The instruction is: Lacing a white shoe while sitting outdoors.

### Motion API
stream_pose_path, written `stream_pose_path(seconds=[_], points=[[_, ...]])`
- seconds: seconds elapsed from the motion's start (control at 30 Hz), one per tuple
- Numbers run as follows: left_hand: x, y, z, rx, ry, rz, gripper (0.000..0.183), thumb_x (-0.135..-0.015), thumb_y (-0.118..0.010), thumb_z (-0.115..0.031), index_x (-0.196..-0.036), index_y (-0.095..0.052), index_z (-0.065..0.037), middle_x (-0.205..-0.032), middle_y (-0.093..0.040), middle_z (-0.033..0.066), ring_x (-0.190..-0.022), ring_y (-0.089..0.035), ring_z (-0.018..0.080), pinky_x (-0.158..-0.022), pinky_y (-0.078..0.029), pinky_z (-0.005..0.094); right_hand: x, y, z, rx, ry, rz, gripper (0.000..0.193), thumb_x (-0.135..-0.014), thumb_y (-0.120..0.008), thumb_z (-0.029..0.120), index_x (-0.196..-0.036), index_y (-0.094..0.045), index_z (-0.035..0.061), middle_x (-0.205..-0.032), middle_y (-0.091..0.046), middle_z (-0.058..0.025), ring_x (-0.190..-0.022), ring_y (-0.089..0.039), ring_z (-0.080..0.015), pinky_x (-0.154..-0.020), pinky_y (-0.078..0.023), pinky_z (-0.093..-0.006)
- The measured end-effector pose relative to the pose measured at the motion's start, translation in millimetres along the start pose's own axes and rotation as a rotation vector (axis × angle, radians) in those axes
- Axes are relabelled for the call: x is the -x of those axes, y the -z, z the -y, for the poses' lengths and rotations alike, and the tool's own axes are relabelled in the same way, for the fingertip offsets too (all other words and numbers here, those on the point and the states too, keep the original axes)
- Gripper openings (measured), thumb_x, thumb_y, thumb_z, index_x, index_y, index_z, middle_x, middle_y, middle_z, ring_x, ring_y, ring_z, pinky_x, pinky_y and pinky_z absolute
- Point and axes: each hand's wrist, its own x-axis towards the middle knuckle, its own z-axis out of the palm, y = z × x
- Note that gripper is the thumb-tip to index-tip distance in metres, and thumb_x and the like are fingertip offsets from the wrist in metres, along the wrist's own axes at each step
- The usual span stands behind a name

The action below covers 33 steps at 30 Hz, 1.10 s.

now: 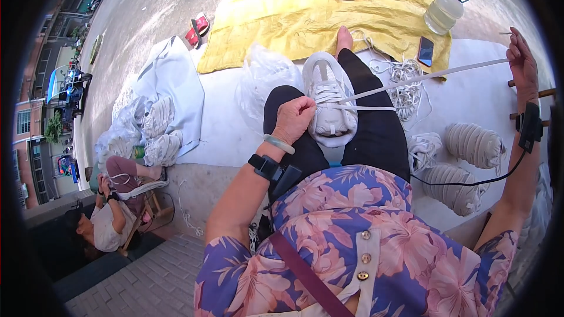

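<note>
A white sneaker (332,122) rests on my lap between my thighs, its toe pointing away from me. White lace crosses its upper part. My left hand (295,118) is closed against the sneaker's left side by the lacing; what its fingers pinch is hidden. Far out to the right, my raised right hand (521,61) grips a white shoelace (437,74), which runs taut from the sneaker's eyelets. A second lace length (373,108) lies to the right across my thigh. Beyond my right leg is a tangled heap of white laces (406,89).
Bundled white sneakers (474,144) stand at right, others (157,118) at left near a clear plastic bag (267,79). A phone (425,51) and water jug (445,10) lie by the yellow sheet (252,29). Another person (108,223) sits at lower left. A black cable (470,183) hangs from my right wrist.
</note>
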Motion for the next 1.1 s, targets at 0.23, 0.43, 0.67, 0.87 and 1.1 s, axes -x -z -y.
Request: stream_pose_path(seconds=[0.23,0.43,0.67,0.87,1.1], points=[[8,-5,-5,-0.266,-0.167,-0.085,0.008,-0.074,-0.059,-0.010,-0.079,-0.063,-0.005,-0.070,-0.057,0.0108,-0.064,-0.058,0.0243,-0.059,-0.045,0.0305,-14,39,-4,-0.060,0.047,-0.072,0.035,-0.091,-0.051,0.012,-0.122,-0.045,-0.0032,-0.088,-0.056,-0.0008,-0.064,-0.044,-0.0031,-0.054,-0.036,-0.0164],[13,-9,-5,-0.460,-0.287,-0.107,0.014,-0.074,-0.060,-0.008,-0.088,-0.061,-0.004,-0.072,-0.054,0.0083,-0.067,-0.057,0.0222,-0.061,-0.045,0.0288,21,-36,-44,0.108,-0.135,-0.042,0.030,-0.090,-0.053,0.014,-0.117,-0.050,0.0005,-0.089,-0.060,-0.0031,-0.066,-0.051,-0.0018,-0.055,-0.041,-0.0127],[18,-13,-7,-0.563,-0.353,-0.079,0.018,-0.074,-0.061,-0.011,-0.091,-0.060,-0.006,-0.083,-0.054,0.0093,-0.074,-0.057,0.0263,-0.065,-0.046,0.0323,112,-169,-141,0.070,-0.537,0.236,0.009,-0.087,-0.056,0.014,-0.092,-0.060,0.0064,-0.073,-0.060,0.0017,-0.054,-0.048,-0.0008,-0.048,-0.036,-0.0140],[19,-11,-7,-0.555,-0.363,-0.075,0.024,-0.073,-0.063,-0.012,-0.096,-0.061,-0.005,-0.092,-0.052,0.0096,-0.077,-0.056,0.0259,-0.066,-0.046,0.0317,153,-248,-190,0.229,-0.434,0.559,0.010,-0.085,-0.058,0.012,-0.082,-0.061,0.0029,-0.067,-0.056,0.0014,-0.058,-0.047,-0.0044,-0.052,-0.040,-0.0197],[17,-16,-5,-0.522,-0.352,-0.098,0.026,-0.071,-0.065,-0.010,-0.096,-0.060,-0.005,-0.095,-0.052,0.0097,-0.078,-0.056,0.0256,-0.067,-0.046,0.0313,165,-291,-205,0.848,0.249,0.596,0.007,-0.074,-0.057,0.013,-0.077,-0.060,0.0070,-0.072,-0.057,-0.0111,-0.070,-0.057,-0.0306,-0.062,-0.045,-0.0392]])
